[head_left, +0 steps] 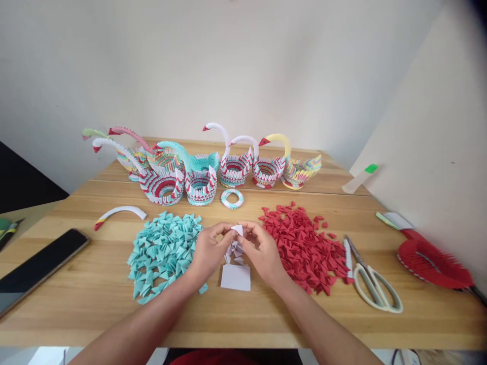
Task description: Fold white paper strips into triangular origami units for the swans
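Between the fingertips of my left hand (213,248) and my right hand (263,249) is a small white folded paper piece (238,230); both hands are closed on it. Below them on the wooden table lie several white folded pieces (235,252), partly hidden by my fingers, and a stack of white paper rectangles (235,277). A heap of turquoise folded pieces (163,251) is left of my left hand. Red folded pieces (308,248) are heaped to the right of my right hand.
Folded-paper swans (162,186) stand along the back, with a paper ring (232,198) before them. A paper neck (122,210) and a phone (38,266) lie left. Scissors (375,286), a glue tube (359,179) and a red paper object (433,263) are right.
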Available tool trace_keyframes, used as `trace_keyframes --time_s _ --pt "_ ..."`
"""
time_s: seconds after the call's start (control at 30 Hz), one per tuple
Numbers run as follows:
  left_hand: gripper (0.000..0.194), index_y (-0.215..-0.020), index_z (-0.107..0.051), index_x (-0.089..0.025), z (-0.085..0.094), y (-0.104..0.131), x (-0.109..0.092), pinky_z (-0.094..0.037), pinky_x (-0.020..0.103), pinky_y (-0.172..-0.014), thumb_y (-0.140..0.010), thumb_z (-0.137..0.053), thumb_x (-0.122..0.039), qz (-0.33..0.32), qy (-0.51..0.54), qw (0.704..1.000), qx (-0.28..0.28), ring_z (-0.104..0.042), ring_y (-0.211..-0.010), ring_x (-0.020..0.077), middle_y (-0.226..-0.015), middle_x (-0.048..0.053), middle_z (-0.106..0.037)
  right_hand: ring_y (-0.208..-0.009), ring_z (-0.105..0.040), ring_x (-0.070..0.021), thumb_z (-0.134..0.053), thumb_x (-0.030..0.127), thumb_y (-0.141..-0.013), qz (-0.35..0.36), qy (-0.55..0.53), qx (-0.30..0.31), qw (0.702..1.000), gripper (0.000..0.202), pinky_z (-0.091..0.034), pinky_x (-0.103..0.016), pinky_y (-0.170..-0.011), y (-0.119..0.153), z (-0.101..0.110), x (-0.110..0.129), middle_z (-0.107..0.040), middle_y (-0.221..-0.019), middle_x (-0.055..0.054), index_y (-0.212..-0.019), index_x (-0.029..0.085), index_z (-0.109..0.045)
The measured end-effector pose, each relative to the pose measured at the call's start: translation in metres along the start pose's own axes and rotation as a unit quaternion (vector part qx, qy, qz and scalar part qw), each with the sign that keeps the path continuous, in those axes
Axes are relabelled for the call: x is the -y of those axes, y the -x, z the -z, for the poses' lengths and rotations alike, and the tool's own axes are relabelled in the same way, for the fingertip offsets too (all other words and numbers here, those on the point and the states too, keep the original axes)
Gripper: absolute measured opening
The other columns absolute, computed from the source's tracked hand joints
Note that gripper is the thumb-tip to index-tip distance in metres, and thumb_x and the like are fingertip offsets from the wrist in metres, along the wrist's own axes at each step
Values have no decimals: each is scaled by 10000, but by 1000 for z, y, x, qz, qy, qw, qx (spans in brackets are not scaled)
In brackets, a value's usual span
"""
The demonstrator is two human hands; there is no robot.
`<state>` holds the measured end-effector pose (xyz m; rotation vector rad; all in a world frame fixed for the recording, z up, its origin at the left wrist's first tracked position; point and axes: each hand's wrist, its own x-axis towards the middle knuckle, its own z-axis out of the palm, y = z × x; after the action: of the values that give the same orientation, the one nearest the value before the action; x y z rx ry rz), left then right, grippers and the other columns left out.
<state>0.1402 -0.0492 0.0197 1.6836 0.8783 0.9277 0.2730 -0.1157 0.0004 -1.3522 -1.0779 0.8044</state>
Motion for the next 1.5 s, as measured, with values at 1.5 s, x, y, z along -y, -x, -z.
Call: trace_keyframes --time_s 1.5 --pt "235 -747 -643 -155 -1 -1 1 -437 232 -575 -837 -591 -366 44 81 993 68 -578 -575 134 -618 -1 -648 -636 -660 -152 -718 390 -788 -55 -74 37 995 207 -510 -257 -611 -8 13 10 -689 -709 8 -846 202 -652"
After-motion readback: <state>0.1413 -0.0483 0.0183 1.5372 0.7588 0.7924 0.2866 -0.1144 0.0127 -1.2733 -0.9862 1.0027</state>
